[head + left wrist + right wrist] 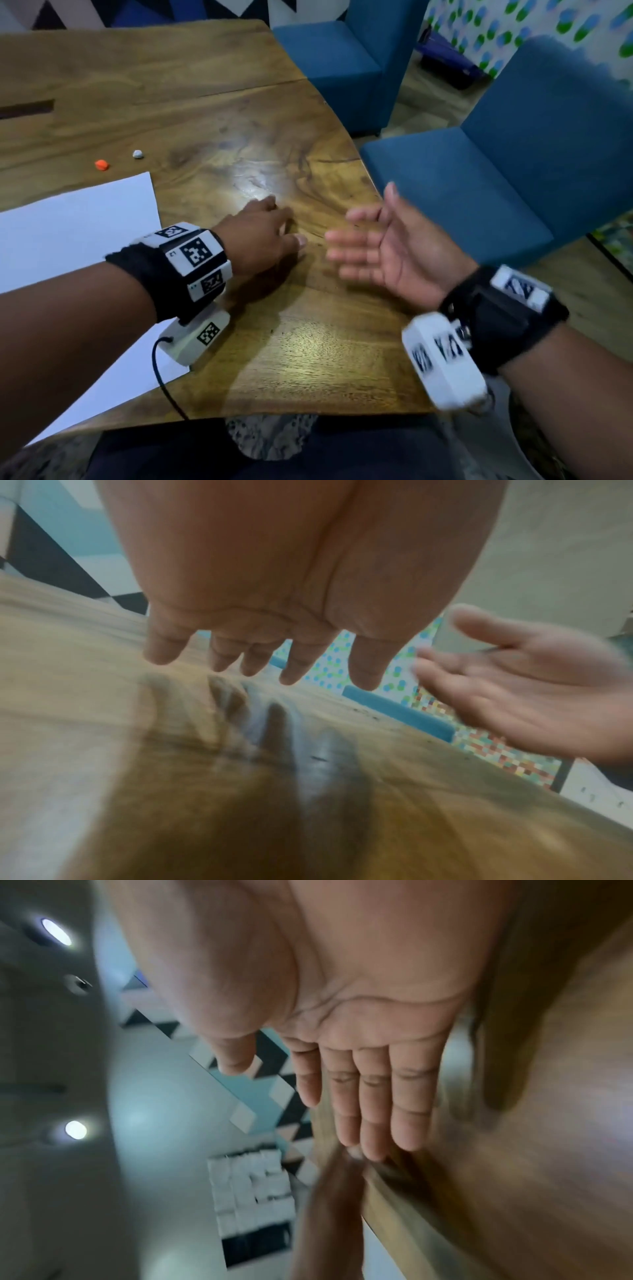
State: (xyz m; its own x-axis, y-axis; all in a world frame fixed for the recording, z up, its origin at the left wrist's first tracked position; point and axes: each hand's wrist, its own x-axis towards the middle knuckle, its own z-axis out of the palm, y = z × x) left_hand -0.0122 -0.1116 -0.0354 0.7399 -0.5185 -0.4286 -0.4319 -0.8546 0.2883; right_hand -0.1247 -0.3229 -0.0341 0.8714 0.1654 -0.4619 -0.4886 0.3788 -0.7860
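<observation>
Nearest sit the black wrist straps with white marker-printed blocks, one on each forearm, and beyond them both hands are empty. Palm down, the left hand (263,233) has its fingers (291,666) relaxed and spread low over the glossy brown wooden bench (212,102); the left wrist view shows the tips just above their own reflections, and I cannot tell whether they touch. Just beside it the right hand (387,246) is blurred, released and flat, palm turned up and inward at the bench's right edge. A few tiny dark specks (368,715) lie on the wood near that edge, between the two hands, so the step looks like brushing crumbs into the waiting palm. To do it well, keep the left fingers together and flat on the surface, sweep in one slow stroke toward the edge, and hold the right palm cupped just under the rim so nothing drops to the floor. Further left lies a white rectangular sheet of paper (75,236), with a small orange lump (101,165) and a small white lump (137,154) beyond it. Blue upholstered chairs (513,171) stand past the edge.
</observation>
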